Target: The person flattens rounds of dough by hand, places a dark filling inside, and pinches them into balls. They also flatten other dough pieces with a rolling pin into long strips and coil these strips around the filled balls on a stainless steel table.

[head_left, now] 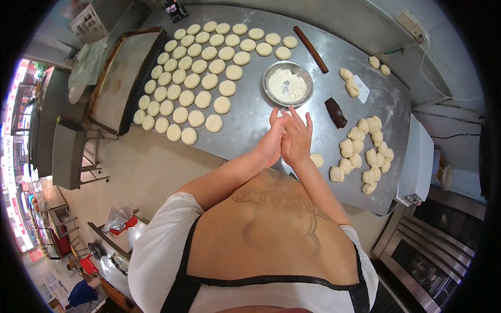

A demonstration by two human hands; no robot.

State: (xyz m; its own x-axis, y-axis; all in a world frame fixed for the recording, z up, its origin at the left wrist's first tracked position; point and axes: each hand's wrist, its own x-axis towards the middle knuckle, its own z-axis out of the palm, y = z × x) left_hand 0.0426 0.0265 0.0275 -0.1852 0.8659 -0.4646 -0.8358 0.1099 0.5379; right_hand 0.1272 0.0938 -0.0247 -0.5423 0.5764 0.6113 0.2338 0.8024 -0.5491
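My left hand (pixel 270 141) is closed against the palm of my right hand (pixel 296 138); anything between them is hidden. My right hand's fingers stretch out, slightly apart, toward a steel bowl of white flour-like powder (pixel 287 86) just beyond them. A flat dough round (pixel 315 159) lies beside my right wrist. Many similar dough rounds (pixel 209 81) lie in rows on the left of the steel table (pixel 250 135). On the right are several plump dough lumps (pixel 357 133), a dark oblong lump (pixel 335 113), a white scraper (pixel 361 89) and a wooden rolling pin (pixel 310 49).
A large dark-rimmed baking tray (pixel 120 78) sits at the table's left end. A white appliance (pixel 415 161) stands at the right end, above steel cabinet doors (pixel 428 245). A wall with a socket (pixel 409 23) and cords runs behind. A stand (pixel 70 154) is at left.
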